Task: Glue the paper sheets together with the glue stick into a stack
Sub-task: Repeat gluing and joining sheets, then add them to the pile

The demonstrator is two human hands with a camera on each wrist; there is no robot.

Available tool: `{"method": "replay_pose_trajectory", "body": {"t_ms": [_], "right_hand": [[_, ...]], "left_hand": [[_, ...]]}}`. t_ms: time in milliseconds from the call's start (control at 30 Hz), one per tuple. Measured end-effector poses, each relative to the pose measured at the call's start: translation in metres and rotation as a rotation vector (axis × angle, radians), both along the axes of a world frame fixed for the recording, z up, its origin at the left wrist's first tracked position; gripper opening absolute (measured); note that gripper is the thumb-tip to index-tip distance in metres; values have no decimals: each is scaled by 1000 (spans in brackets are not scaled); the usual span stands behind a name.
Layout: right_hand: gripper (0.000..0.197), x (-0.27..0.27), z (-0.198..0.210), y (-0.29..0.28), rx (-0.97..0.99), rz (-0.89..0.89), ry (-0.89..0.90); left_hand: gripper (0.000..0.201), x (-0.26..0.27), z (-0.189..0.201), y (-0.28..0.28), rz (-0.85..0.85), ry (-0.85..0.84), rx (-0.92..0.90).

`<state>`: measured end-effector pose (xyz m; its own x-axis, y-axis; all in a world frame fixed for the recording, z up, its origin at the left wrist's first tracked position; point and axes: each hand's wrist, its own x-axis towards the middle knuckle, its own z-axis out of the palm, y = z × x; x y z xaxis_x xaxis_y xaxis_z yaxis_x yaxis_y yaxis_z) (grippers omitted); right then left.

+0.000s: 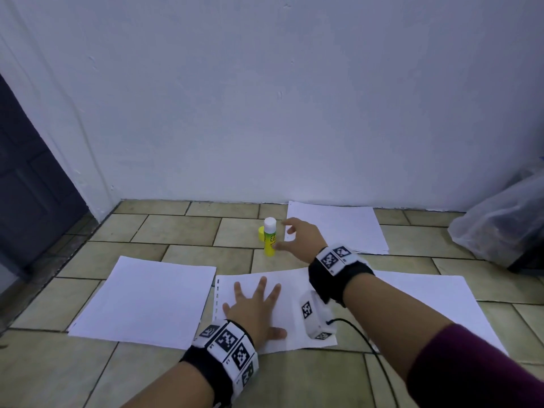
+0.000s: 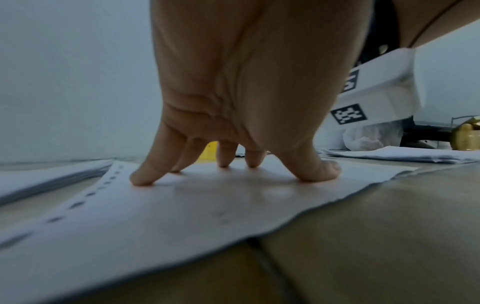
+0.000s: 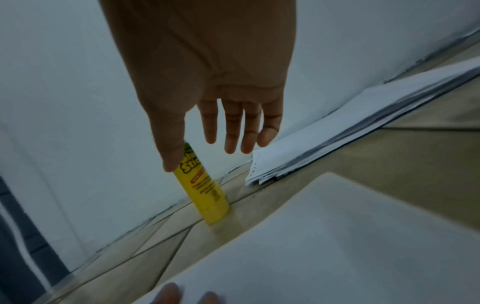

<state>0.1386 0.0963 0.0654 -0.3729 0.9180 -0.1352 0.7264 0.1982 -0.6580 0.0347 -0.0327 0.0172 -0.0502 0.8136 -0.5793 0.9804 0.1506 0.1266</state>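
nearest, the left hand [image 1: 255,307] lies flat with fingers spread on the perforated sheet [image 1: 291,334], fingertips [image 2: 141,180] pressing it to the tiled floor [image 1: 176,231]; it grips nothing. a paper pile [image 1: 144,301] sits at its 9 o'clock, another sheet [image 1: 435,301] at 3 o'clock. farther out, toward 12 o'clock from the pressing hand, the right hand [image 1: 300,237] is released, fingers loosely extended, its thumb [image 3: 170,152] at or touching the glue stick [image 1: 269,238]. the stick stands upright, long axis vertical, white glue exposed on top, its yellow cap [image 1: 261,233] just behind. it lies at the right hand's 9 o'clock, so that hand is plainly nearer and likely takes it. beyond, at 1 o'clock, another paper pile [image 1: 338,225] lies against the wall.
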Motion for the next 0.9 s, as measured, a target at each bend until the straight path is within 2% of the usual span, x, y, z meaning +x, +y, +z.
{"method": "replay_pose_trajectory", "body": {"t_ms": [67, 200, 300, 333, 400, 433, 533, 567, 667, 733, 800, 900], "right_hand": [[59, -11, -3, 3, -1, -37, 58], [38, -18, -7, 8, -8, -87, 143], [7, -8, 1, 12, -79, -93, 228], [5, -2, 7, 14, -115, -93, 257], [3, 16, 23, 14, -224, -73, 270], [8, 26, 31, 14, -249, -47, 235], [42, 53, 43, 17, -118, 4, -36], [46, 59, 45, 15, -72, -27, -63], [35, 70, 39, 10, -24, -124, 48], [28, 74, 32, 5, -61, -130, 114], [27, 75, 24, 1, -90, -141, 192], [31, 77, 16, 0, -14, -167, 272]], "left_hand": [[90, 0, -1, 0, -8, 10, -4], [90, 1, 2, 0, -18, 16, -11], [92, 1, 2, 1, -11, 10, -14], [92, 2, 2, 1, -7, 11, -10], [93, 5, 5, 3, 9, 12, -8], [94, 7, 6, 4, 21, 11, -8], [96, 12, 9, 9, 40, 15, -9], [96, 13, 8, 11, 40, 18, -9], [96, 12, 6, 15, 33, 30, -1], [95, 11, 5, 16, 34, 31, 10], [95, 11, 2, 17, 41, 28, 15], [95, 11, -2, 17, 50, 32, 20]]}}
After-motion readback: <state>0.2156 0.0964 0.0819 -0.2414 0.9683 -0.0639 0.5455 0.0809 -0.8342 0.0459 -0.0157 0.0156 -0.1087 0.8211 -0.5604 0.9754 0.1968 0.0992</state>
